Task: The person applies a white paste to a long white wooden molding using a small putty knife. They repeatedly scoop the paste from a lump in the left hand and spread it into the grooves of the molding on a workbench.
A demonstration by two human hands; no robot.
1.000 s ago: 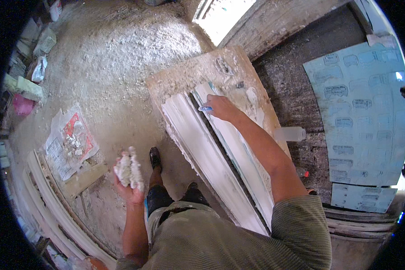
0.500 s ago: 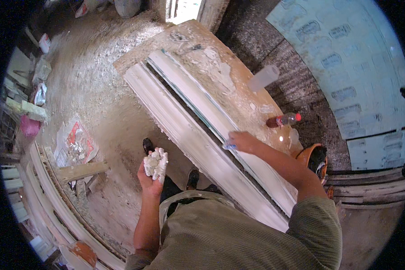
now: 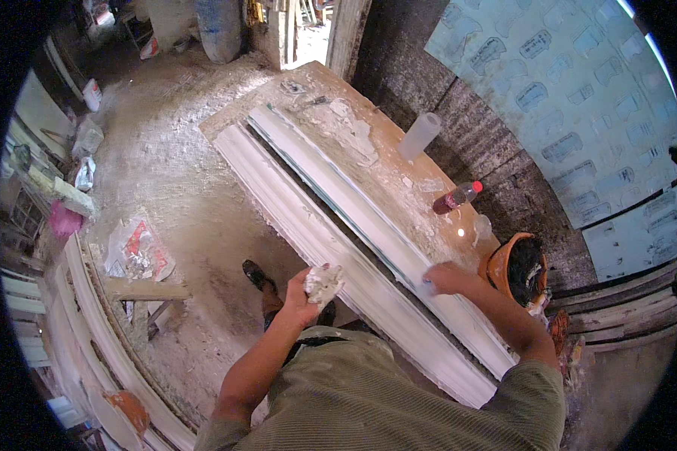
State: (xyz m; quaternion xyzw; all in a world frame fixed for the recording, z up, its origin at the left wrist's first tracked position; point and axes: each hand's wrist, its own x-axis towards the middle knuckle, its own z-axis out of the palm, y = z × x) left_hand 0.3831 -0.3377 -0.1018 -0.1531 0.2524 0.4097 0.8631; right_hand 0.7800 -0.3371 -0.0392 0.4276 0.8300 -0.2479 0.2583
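My left hand [image 3: 299, 302] is raised in front of my body, palm up, with a lump of white plaster [image 3: 324, 285] in it that coats the fingers. My right hand [image 3: 451, 278] is closed round a small blue thing [image 3: 428, 286], mostly hidden and blurred, low over the far moulding. That long white moulding [image 3: 338, 180] lies lengthwise on the table, dark along its near edge. Beside it, across a narrow dark gap, runs a second, ridged white moulding [image 3: 293, 214] at the table's near edge.
On the plaster-smeared table [image 3: 320, 83] stand a translucent cup [image 3: 420, 137] and a red-capped bottle of dark red liquid [image 3: 456, 198]. An orange bucket [image 3: 496, 264] is close to my right arm. A wooden stand [image 3: 147, 290] and more long mouldings [image 3: 101, 308] are at left.
My left hand has moved right and toward the mouldings with the plaster. My right hand has slid along the far moulding, toward me and to the right. The view has shifted slightly.
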